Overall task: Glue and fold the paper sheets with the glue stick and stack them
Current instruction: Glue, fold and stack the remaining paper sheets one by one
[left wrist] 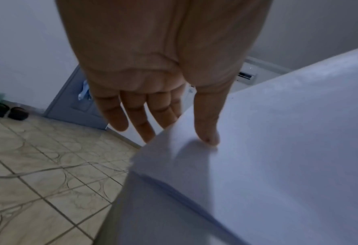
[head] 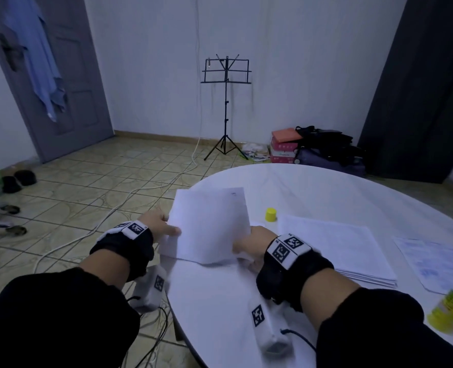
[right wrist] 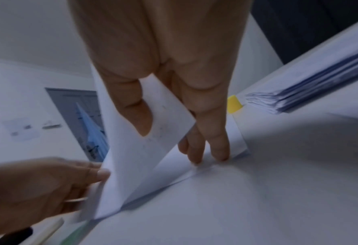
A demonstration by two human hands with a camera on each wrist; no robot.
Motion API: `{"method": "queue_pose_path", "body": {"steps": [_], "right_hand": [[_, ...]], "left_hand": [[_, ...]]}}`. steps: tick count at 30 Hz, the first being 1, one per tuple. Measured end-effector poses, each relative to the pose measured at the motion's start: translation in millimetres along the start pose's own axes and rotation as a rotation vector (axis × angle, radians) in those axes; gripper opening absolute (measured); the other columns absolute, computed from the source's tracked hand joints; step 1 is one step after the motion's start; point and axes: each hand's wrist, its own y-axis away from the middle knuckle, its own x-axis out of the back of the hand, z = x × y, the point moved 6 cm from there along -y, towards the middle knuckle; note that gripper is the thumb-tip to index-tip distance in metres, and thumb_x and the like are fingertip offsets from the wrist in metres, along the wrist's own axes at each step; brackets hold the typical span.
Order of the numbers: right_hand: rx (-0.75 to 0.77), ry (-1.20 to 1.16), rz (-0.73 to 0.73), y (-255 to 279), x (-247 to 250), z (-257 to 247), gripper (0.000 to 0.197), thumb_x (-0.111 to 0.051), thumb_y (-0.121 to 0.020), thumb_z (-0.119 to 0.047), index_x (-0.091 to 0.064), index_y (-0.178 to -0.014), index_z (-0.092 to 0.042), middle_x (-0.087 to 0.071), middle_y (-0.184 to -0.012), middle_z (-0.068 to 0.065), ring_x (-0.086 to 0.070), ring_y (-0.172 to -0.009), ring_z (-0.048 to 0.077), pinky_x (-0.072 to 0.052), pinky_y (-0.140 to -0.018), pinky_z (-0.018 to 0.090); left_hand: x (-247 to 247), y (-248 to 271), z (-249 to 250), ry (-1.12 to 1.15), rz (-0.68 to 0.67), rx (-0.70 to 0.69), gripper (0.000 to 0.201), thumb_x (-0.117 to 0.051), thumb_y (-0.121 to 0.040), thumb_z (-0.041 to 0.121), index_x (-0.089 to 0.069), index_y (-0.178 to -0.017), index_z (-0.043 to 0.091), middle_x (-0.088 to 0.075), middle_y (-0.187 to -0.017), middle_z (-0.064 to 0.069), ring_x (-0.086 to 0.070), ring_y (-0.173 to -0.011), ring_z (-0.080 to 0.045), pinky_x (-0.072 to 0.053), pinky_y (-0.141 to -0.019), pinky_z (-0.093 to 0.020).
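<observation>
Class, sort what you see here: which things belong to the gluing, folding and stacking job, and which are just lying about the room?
Job:
sheet being folded, pinched by left hand and right hand
paper stack
yellow-capped glue stick
round table

Lying about:
music stand
shoes
floor cables
bags and boxes
green bottle

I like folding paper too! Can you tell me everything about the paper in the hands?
The paper is a plain white sheet, thin and bendy, half folded: its top flap stands lifted while its lower part lies on the white table near the left edge. The left hand pinches the flap's left edge, thumb on top. The right hand pinches its right side, with other fingers pressing the lower part down. A faint small mark shows near its top corner. It looks uncrumpled.
</observation>
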Motion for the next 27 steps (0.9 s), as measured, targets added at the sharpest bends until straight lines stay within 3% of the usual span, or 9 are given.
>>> {"method": "queue_pose_path", "body": {"steps": [3, 6, 8, 10, 12, 14, 17, 20, 27], "right_hand": [[-0.052, -0.173, 0.044, 2.5, 7.4, 5.1, 0.019, -0.061, -0.080, -0.007, -0.056, -0.098, -0.008, -0.062, -0.089, 0.012, -0.062, -0.070, 0.025, -0.049, -0.053, 0.025], [-0.065, -0.280, 0.118, 17.2, 26.2, 6.9, 0.030, -0.058, -0.088, -0.009, -0.048, -0.116, -0.001, -0.062, -0.080, 0.014, -0.065, -0.061, 0.026, -0.050, -0.050, 0.030], [-0.026, -0.338, 0.155, 30.1, 46.1, 10.5, 0.042, -0.061, -0.089, -0.006, -0.045, -0.126, 0.004, -0.061, -0.086, 0.017, -0.064, -0.051, 0.023, -0.048, -0.039, 0.025], [-0.007, -0.348, 0.179, 49.5, 68.2, 21.2, 0.038, -0.064, -0.087, -0.004, -0.050, -0.121, 0.007, -0.062, -0.092, 0.019, -0.065, -0.053, 0.023, -0.049, -0.039, 0.024], [-0.027, -0.321, 0.209, 71.1, 90.6, 42.0, 0.038, -0.068, -0.084, -0.004, -0.052, -0.117, 0.005, -0.065, -0.098, 0.018, -0.068, -0.063, 0.027, -0.053, -0.045, 0.027], [-0.066, -0.249, 0.252, 94.2, 110.9, 70.9, 0.033, -0.073, -0.080, -0.005, -0.055, -0.107, 0.000, -0.065, -0.091, 0.014, -0.065, -0.063, 0.025, -0.051, -0.048, 0.027], [-0.143, -0.045, 0.286, 128.2, 134.9, 118.0, 0.022, -0.074, -0.078, -0.009, -0.053, -0.081, -0.006, -0.057, -0.070, 0.011, -0.053, -0.060, 0.023, -0.039, -0.050, 0.025], [-0.234, 0.099, 0.285, 157.4, 146.1, 158.4, 0.023, -0.075, -0.076, -0.016, -0.054, -0.072, -0.006, -0.054, -0.063, 0.009, -0.045, -0.062, 0.022, -0.029, -0.049, 0.023], [-0.252, 0.244, 0.273, 186.6, 146.4, 195.4, 0.029, -0.074, -0.078, -0.016, -0.052, -0.060, -0.007, -0.047, -0.050, 0.002, -0.036, -0.034, 0.008, -0.025, -0.036, 0.016]], "left_hand": [[12.1, 6.8, -3.3, 0.282, 0.075, 0.005, 0.016, -0.075, -0.079, 0.012, -0.061, -0.074, 0.006, -0.064, -0.082, -0.014, -0.058, -0.075, -0.024, -0.050, -0.075, -0.035], [21.7, 20.8, 7.9, 0.505, 0.081, -0.030, 0.011, -0.071, -0.081, 0.003, -0.065, -0.091, 0.003, -0.066, -0.086, -0.017, -0.061, -0.070, -0.025, -0.055, -0.072, -0.035], [22.9, 35.4, 24.3, 0.552, 0.069, -0.089, 0.040, -0.071, -0.080, 0.000, -0.059, -0.115, 0.014, -0.063, -0.085, -0.010, -0.061, -0.069, -0.021, -0.055, -0.059, -0.025], [16.0, 52.3, 42.7, 0.625, -0.003, -0.123, 0.072, -0.073, -0.076, -0.006, -0.043, -0.128, 0.033, -0.062, -0.084, -0.007, -0.063, -0.071, -0.019, -0.055, -0.057, -0.023], [-2.5, 72.6, 64.6, 0.651, -0.144, -0.167, 0.071, -0.071, -0.074, -0.012, -0.046, -0.128, 0.028, -0.061, -0.073, -0.004, -0.064, -0.064, -0.014, -0.053, -0.056, -0.022], [-28.7, 94.7, 85.3, 0.564, -0.289, -0.196, 0.049, -0.069, -0.076, -0.013, -0.060, -0.117, 0.013, -0.061, -0.080, -0.006, -0.063, -0.065, -0.013, -0.054, -0.058, -0.019], [-71.1, 129.3, 111.8, 0.367, -0.446, -0.245, 0.028, -0.072, -0.077, -0.007, -0.070, -0.092, 0.016, -0.069, -0.090, -0.001, -0.064, -0.074, -0.010, -0.055, -0.066, -0.017], [-110.2, 155.9, 130.8, 0.151, -0.518, -0.302, 0.025, -0.076, -0.077, 0.005, -0.073, -0.093, 0.022, -0.065, -0.082, 0.006, -0.060, -0.070, -0.004, -0.049, -0.063, -0.014], [-160.7, 182.1, 144.4, -0.180, -0.586, -0.379, 0.024, -0.076, -0.079, 0.014, -0.070, -0.099, 0.026, -0.055, -0.072, 0.006, -0.049, -0.052, -0.002, -0.040, -0.051, -0.008]]}}
